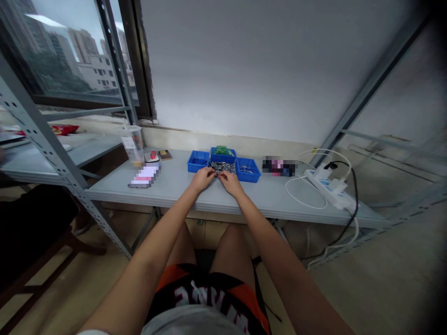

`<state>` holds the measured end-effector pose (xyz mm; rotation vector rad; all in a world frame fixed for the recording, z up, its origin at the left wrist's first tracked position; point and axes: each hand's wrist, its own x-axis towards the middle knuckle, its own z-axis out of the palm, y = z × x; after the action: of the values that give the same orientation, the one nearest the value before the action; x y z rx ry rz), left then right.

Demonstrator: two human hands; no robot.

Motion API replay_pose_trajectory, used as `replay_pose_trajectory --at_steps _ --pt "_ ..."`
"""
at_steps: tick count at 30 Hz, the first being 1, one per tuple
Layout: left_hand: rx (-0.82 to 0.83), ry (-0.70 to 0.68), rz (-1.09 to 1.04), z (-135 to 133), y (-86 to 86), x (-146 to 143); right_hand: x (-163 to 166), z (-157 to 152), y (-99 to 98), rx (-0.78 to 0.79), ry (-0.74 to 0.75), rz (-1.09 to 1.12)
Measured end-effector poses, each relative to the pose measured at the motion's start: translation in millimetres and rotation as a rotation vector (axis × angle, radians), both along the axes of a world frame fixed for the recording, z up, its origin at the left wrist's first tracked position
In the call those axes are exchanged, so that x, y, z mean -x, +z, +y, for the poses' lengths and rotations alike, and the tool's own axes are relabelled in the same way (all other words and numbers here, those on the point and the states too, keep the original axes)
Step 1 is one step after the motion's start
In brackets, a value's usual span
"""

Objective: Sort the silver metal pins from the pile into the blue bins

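Note:
My left hand (203, 179) and my right hand (229, 181) meet close together over the front of a heap of small dark metal pieces (222, 167). Fingers on both hands are pinched; whatever lies between them is too small to make out. Around the heap stand a blue bin (194, 168) on the left, a second blue bin (232, 159) at the back with green pieces (222, 150) in it, and a third blue bin (249, 177) on the right holding a few thin metal pieces (246, 169). My hands hide the heap's near edge.
On the grey table (174, 188) are a phone (145, 176), a plastic cup (132, 144) and a small dish (152, 157) to the left. A pixelated dark item (279, 166) and a white power strip (328, 188) with looping cables lie right. Metal shelf posts (49, 125) flank the table.

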<state>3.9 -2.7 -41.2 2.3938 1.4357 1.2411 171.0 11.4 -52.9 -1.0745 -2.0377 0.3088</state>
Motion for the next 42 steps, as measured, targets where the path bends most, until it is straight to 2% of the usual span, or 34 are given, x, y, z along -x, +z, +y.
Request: replay_pose_trajectory --at_steps 10,22,42 --pt "-0.012 -0.026 -0.021 -2.6 0.7 -1.5 0.4 1.4 -0.1 0.006 -0.064 0.013" --pt "0.064 0.023 0.095 1.8 -4.1 1.3 1.8 -0.9 1.9 -0.001 -0.010 0.064" --pt "0.093 0.024 0.105 -0.4 -2.8 1.0 2.3 -4.1 4.2 -0.001 -0.016 0.052"
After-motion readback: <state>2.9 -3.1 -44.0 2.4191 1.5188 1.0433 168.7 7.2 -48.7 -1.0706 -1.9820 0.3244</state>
